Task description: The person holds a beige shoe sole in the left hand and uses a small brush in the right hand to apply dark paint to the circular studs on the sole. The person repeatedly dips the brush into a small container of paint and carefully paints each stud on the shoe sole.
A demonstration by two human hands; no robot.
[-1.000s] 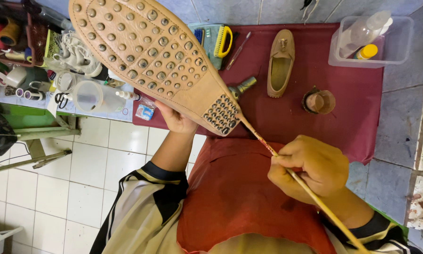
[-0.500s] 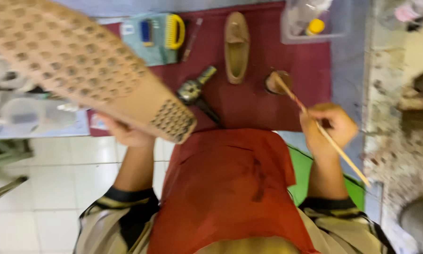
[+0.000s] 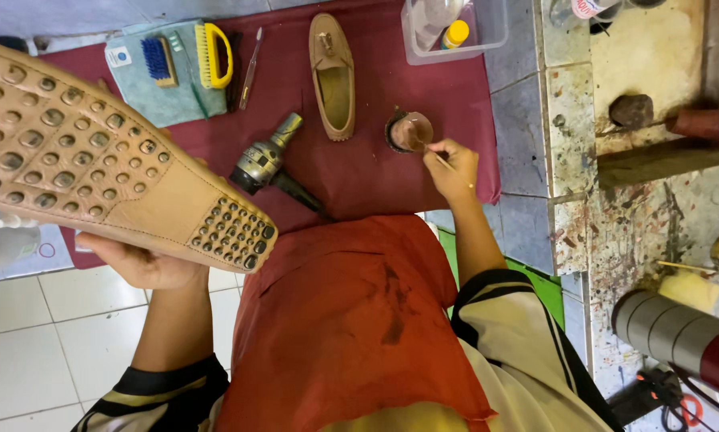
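My left hand (image 3: pixel 139 262) holds a tan loafer (image 3: pixel 95 168) sole-up at the left, its studded sole facing me. My right hand (image 3: pixel 453 168) grips a thin wooden stick (image 3: pixel 438 156), whose tip reaches into a small round pot (image 3: pixel 410 132) of brownish paste on the dark red cloth (image 3: pixel 359 176). A second tan loafer (image 3: pixel 333 72) lies upright on that cloth, just left of the pot. A red apron (image 3: pixel 343 320) covers my lap below.
A metal tool with a black tip (image 3: pixel 267 164) lies mid-cloth. Two brushes (image 3: pixel 187 56) rest on a blue towel at the back left, a clear tub (image 3: pixel 455 28) with bottles at the back. Stained tiled ledge (image 3: pixel 639 160) and a roll (image 3: pixel 679 336) lie right.
My right hand has carried the stick from beside the shoe's heel over to the pot on the cloth. The held shoe has shifted left as the view swung right.
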